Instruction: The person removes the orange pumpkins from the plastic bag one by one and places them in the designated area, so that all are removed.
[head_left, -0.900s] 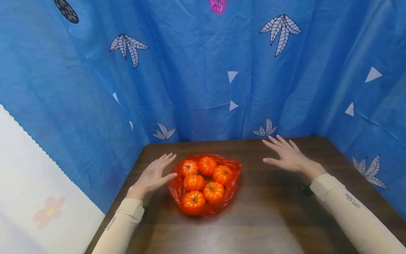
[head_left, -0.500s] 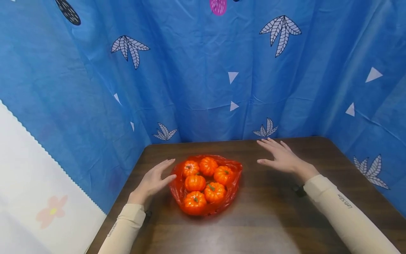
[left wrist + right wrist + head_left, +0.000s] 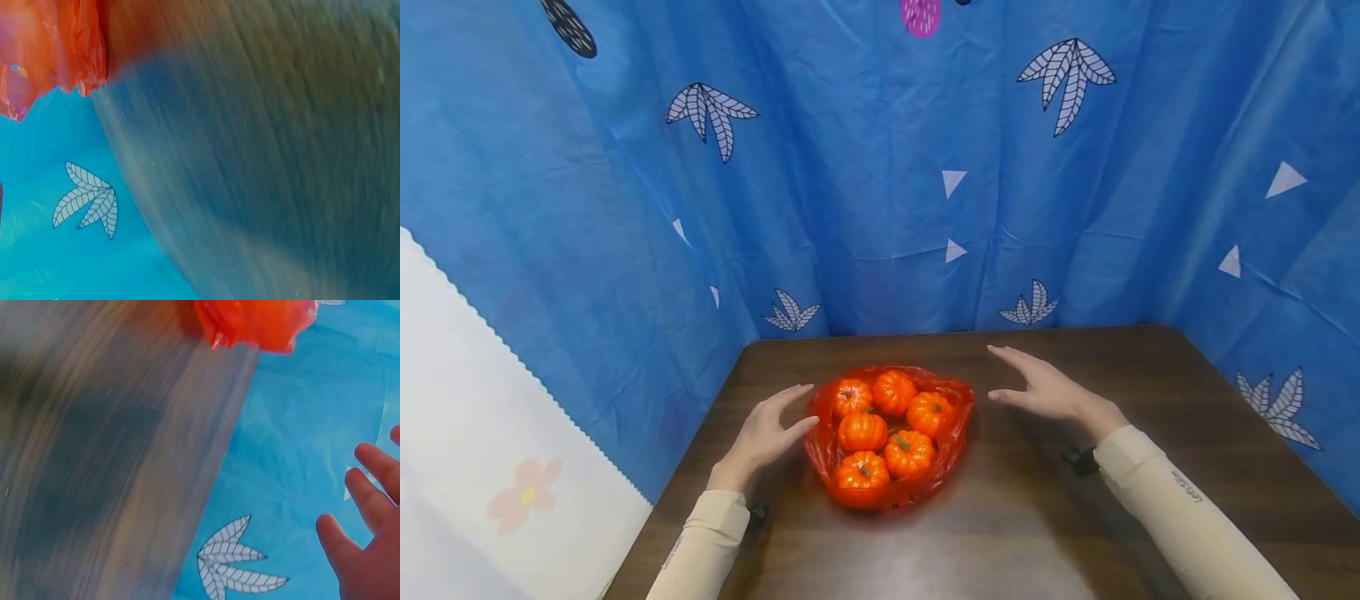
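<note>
A red plastic bag [image 3: 953,457] lies with its mouth open on the table, holding several small orange pumpkins [image 3: 862,432] with green stems. My left hand [image 3: 763,435] hovers at the bag's left rim, thumb and fingers apart and holding nothing; whether a fingertip touches the plastic I cannot tell. To the right of the bag, my right hand [image 3: 1051,390] is held above the table with fingers stretched towards it and nothing in them. In the right wrist view several fingers [image 3: 369,500] show spread. The left wrist view shows the bag's edge [image 3: 81,47] but no hand.
The dark brown wooden table [image 3: 970,542] extends on both sides of the bag. A blue curtain [image 3: 880,208] with leaf prints hangs behind and at the sides. White cloth [image 3: 490,433] with a flower print hangs at the left.
My right hand has moved left towards the bag, its fingers drawing closer together. The left hand has shifted only slightly, with its fingers bending a little. The bag and pumpkins lie as before.
</note>
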`<state>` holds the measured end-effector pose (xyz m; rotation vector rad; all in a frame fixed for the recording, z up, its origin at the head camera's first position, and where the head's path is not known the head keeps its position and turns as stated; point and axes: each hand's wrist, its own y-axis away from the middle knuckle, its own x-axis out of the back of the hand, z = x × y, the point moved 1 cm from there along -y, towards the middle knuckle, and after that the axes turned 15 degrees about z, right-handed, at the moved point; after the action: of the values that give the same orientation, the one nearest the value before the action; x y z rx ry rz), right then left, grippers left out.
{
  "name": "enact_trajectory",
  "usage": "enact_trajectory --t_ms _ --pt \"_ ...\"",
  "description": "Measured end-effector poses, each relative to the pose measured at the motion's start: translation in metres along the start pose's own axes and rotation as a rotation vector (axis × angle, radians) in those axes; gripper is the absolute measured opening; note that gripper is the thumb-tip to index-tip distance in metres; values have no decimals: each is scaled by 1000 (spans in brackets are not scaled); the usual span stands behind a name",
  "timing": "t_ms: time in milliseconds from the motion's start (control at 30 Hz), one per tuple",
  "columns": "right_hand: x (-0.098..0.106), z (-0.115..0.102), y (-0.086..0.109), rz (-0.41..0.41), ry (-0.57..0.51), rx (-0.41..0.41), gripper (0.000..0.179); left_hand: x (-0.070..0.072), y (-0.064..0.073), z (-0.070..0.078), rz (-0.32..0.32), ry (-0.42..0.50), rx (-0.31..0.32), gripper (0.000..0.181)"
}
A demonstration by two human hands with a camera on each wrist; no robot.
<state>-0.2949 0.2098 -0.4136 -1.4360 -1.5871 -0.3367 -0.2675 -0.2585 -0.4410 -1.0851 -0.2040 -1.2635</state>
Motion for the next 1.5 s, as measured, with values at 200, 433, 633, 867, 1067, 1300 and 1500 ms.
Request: enact_trajectory --t_ms 200,433,633,867,1067,1300,1500 --pt "-6 -11 -2 -11 -43 -18 87 -10 1 -3 35 86 8 50" --pt "-17 -18 -5 -25 -80 -41 88 -15 3 -3 87 124 40 40" --pt "-27 -26 -8 -43 -105 -53 86 -20 5 -2 130 141 116 29" --pt "-39 -35 -13 -32 -154 -34 81 -22 9 0 201 160 158 22" --pt "-47 -40 -13 -53 -204 -52 83 -23 12 3 231 148 180 17" --pt "-58 -40 -12 -43 -268 -87 83 -23 15 8 304 151 157 16" --pt "-70 -43 -14 -56 -371 -141 81 -23 22 9 345 134 198 17"
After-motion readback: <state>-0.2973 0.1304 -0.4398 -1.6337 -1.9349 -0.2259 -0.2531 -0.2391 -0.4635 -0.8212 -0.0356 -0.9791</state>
